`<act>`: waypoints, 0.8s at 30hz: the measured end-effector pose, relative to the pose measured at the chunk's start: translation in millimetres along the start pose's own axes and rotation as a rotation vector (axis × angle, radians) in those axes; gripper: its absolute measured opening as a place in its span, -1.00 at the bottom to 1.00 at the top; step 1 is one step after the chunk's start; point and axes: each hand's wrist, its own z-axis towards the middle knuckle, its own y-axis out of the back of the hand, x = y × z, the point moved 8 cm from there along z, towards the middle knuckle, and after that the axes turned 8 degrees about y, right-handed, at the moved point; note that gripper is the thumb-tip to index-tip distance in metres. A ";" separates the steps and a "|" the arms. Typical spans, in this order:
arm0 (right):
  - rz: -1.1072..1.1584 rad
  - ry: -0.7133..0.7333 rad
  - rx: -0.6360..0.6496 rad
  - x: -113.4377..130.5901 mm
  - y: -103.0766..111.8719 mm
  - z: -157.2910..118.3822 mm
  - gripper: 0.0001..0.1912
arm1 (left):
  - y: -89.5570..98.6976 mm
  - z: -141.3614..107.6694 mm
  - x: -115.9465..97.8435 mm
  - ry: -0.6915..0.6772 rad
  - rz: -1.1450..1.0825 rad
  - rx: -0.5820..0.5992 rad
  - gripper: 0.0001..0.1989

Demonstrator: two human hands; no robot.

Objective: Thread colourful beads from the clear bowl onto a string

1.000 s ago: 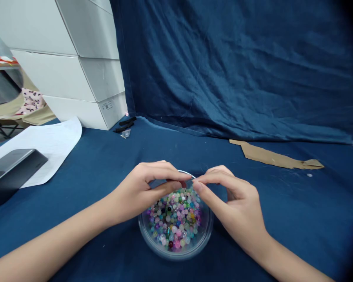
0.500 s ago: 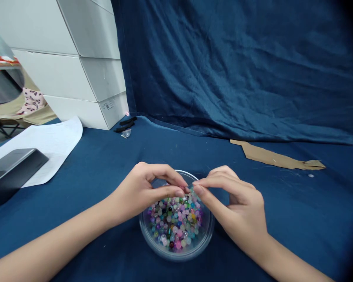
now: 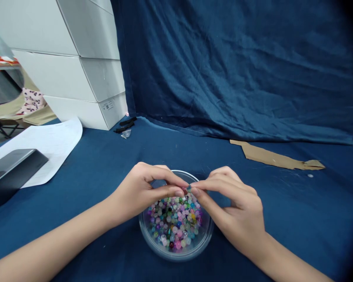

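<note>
A clear round bowl (image 3: 176,256) holds a heap of small multicoloured beads (image 3: 179,227). Above its far half my two hands meet, fingertips nearly touching. My left hand (image 3: 148,188) pinches a small pink bead (image 3: 183,190) between thumb and forefinger. From the other side, the thumb and forefinger of my right hand (image 3: 235,203) close on a tiny teal bead (image 3: 189,188), right against the pink one. Any thread between them is too fine to make out.
White boxes (image 3: 85,78) are stacked at the back left. Nearer stand a dark angled device (image 3: 14,168) and a white paper sheet (image 3: 61,141). Black strips (image 3: 126,124) lie by the boxes. A torn cardboard piece (image 3: 273,157) rests at right, before the blue curtain (image 3: 238,70).
My right hand has shifted slightly left, closing the small gap to my left fingertips. A teal bead now shows between them. The left hand stays nearly still.
</note>
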 end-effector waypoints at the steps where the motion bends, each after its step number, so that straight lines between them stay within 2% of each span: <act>1: -0.007 -0.001 0.007 0.3 -0.3 0.2 -0.84 | -0.1 -0.2 -0.1 -0.011 0.003 -0.001 -0.87; 10: -0.051 0.032 0.045 2.0 -3.4 0.0 -0.84 | -0.1 -0.3 -9.3 -0.175 0.051 -0.048 -0.78; 16: -0.076 0.041 0.084 2.3 -7.0 -0.1 -0.86 | -3.1 -3.9 -15.9 -0.246 0.138 -0.033 -0.71; 24: -0.074 0.033 0.124 1.6 -10.1 -0.5 -0.87 | -5.0 -3.8 -14.4 -0.252 0.175 -0.027 -0.71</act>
